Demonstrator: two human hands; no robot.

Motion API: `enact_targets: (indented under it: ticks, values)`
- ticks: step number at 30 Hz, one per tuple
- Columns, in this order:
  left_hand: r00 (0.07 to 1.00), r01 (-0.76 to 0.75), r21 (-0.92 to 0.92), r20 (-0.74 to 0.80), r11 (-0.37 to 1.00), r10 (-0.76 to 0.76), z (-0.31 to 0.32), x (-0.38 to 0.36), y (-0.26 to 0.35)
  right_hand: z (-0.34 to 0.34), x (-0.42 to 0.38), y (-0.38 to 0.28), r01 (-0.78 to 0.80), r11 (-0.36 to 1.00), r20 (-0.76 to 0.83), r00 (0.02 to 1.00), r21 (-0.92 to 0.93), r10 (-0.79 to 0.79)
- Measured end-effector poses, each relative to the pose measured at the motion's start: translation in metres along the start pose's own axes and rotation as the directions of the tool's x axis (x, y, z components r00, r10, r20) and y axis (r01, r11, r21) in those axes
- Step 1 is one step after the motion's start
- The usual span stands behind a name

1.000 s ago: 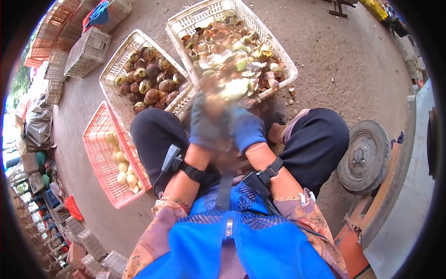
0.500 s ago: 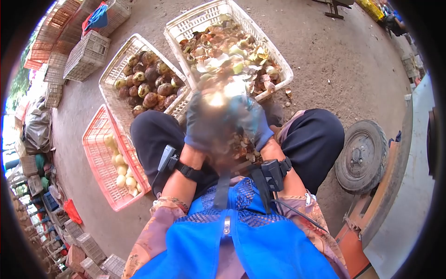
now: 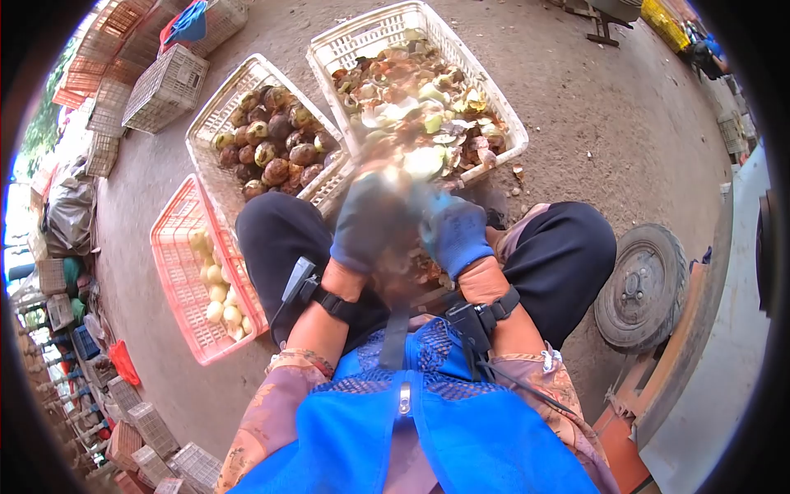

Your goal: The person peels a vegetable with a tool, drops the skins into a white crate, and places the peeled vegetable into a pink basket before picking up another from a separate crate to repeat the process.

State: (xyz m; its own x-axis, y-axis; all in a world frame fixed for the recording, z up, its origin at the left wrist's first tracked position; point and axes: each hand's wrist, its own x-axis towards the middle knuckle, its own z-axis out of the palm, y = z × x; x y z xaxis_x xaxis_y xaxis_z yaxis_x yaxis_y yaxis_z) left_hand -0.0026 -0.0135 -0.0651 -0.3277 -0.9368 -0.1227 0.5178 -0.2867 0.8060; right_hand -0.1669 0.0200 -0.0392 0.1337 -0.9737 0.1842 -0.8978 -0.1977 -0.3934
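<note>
My left hand [image 3: 368, 224], in a dark blue-grey glove, is curled between my knees; a hazy smear hides its fingertips. Close beside it, my right hand [image 3: 453, 230] in a blue glove is curled inward, its fingers pointing left. Whatever lies between the hands is too blurred to name. Just beyond them stands a white crate [image 3: 517, 132] of brown and pale green peelings [image 3: 432, 103]. Left of that, another white crate [image 3: 197, 136] holds several round, dark brown vegetables or fruits [image 3: 280, 128]. Pale peeled ones [image 3: 218, 292] lie in a pink crate [image 3: 177, 300] by my left knee.
On the right a wheel with a tyre [image 3: 640, 288] leans near a grey metal panel [image 3: 708, 354]. Stacked crates [image 3: 166, 89] stand at the upper left, with more along the left side. Peel scraps [image 3: 428, 272] lie on the ground between my legs.
The view has shifted a little, so the crates appear slightly farther right. My right hand has drawn a little away from the left and turned slightly; the left stays nearly in place.
</note>
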Motion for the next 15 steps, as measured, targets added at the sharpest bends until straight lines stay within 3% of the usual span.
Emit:
enact_targets:
  ticks: [2, 3, 5, 7, 9, 11, 12, 13, 14, 15]
  values:
    - [0.997, 0.073, -0.155, 0.049, 0.985, -0.066, 0.001, 0.001, 0.004, -0.006, 0.0, -0.001, -0.026, 0.995, 0.175, 0.984, -0.093, 0.042]
    - [0.993, 0.107, -0.227, 0.076, 0.968, -0.092, 0.001, 0.002, 0.006, -0.002, 0.0, -0.002, -0.026, 0.995, 0.176, 0.984, -0.094, 0.042]
    - [0.983, 0.162, -0.347, 0.133, 0.924, -0.123, 0.005, 0.001, 0.011, 0.013, 0.0, -0.001, -0.012, 0.927, 0.133, 0.989, -0.376, 0.067]
    - [0.98, 0.178, -0.388, 0.156, 0.904, -0.126, 0.013, 0.0, 0.015, 0.022, 0.003, 0.007, 0.011, 0.947, 0.105, 0.994, -0.321, 0.024]
    - [0.982, 0.176, -0.454, 0.014, 0.873, -0.191, 0.025, -0.002, 0.017, 0.021, 0.009, 0.008, 0.04, 0.963, 0.074, 0.997, -0.267, -0.021]
    - [0.972, 0.216, -0.483, 0.021, 0.849, -0.235, 0.013, 0.006, 0.013, 0.013, 0.017, 0.004, -0.049, 0.983, 0.211, 0.974, -0.179, 0.087]
    - [0.962, 0.248, -0.512, 0.028, 0.822, -0.273, 0.008, 0.01, 0.012, 0.008, 0.02, -0.002, -0.042, 0.983, 0.209, 0.975, -0.181, 0.08]
    - [0.963, 0.241, -0.514, 0.024, 0.823, -0.267, 0.004, 0.01, 0.011, 0.005, 0.019, -0.009, -0.135, 0.978, 0.214, 0.962, -0.157, 0.167]
    - [0.94, 0.305, -0.62, 0.072, 0.723, -0.335, 0.008, 0.008, 0.014, 0.003, 0.016, -0.014, -0.231, 0.963, 0.224, 0.94, -0.136, 0.257]
    - [0.91, 0.362, -0.711, 0.131, 0.602, -0.393, 0.01, 0.007, 0.015, 0.007, 0.014, -0.014, -0.229, 0.963, 0.226, 0.94, -0.139, 0.256]
